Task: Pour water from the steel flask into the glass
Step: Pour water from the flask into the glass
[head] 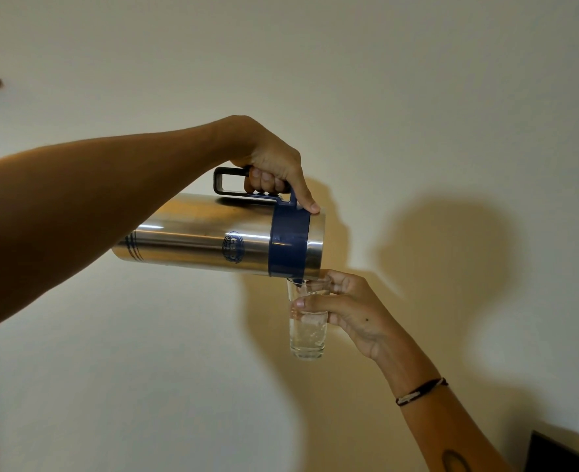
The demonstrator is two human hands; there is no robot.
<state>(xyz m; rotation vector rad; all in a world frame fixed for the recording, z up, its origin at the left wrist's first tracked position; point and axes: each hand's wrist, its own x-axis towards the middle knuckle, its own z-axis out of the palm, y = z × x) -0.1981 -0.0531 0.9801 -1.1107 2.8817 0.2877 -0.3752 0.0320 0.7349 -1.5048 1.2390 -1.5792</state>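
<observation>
The steel flask (213, 238) lies tipped almost level in the air, base to the left, mouth to the right and slightly down. A blue collar (289, 241) rings it near the mouth, and a small spout at the collar's lower edge sits just over the rim of the glass (307, 330). The glass stands upright directly beneath, clear, holding bubbling water to roughly half its height.

The left hand (274, 168) comes in from the left on a long, raised forearm. Its grip is closed around the blue handle (233, 180) on the flask's upper side, fingers curled through the loop and the thumb stretched forward onto the top of the collar. The right hand (352, 311) reaches up from the lower right, a dark cord bracelet (420, 391) on its wrist. Its grip wraps the glass's upper half, thumb across the near side, fingers behind.

Both vessels hang before a plain pale wall (417, 80) with open space all round. A dark object's corner (567, 453) shows at the lower right, well apart.
</observation>
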